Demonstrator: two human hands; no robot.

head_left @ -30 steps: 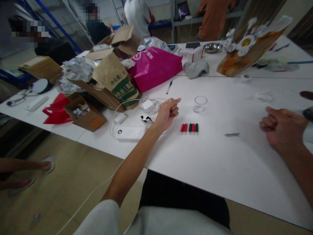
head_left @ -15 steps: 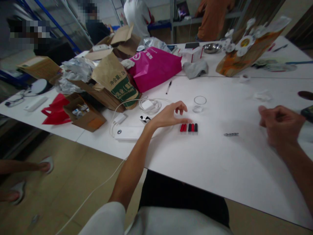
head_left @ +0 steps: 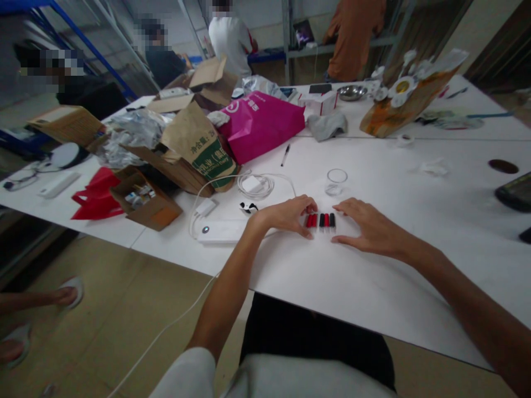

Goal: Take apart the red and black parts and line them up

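Observation:
Several small red and black cylinders [head_left: 327, 220] lie side by side on the white table [head_left: 373, 287], in two small groups. At their left edge is my left hand [head_left: 295, 214], thumb and fingers spread around the red pair [head_left: 311, 220]. From the right, my right hand [head_left: 365, 226] faces them with its thumb and fingers apart and nothing between them. Whether either hand touches the cylinders is hard to tell. Just beyond them lie a thin ring [head_left: 337, 176] and a small clear item [head_left: 333, 189].
To the left are a white power strip [head_left: 222, 231], a coiled cable [head_left: 265, 185] and an open carton [head_left: 155, 207]. Farther back stand a magenta bag [head_left: 265, 124] and a brown paper bag [head_left: 199, 143]. A dark device [head_left: 516, 192] lies at right. People are in the background.
My right hand has come in from the far right to the cylinders and opened. My left hand has shifted slightly down beside the red pair. The small grey piece on the table no longer shows.

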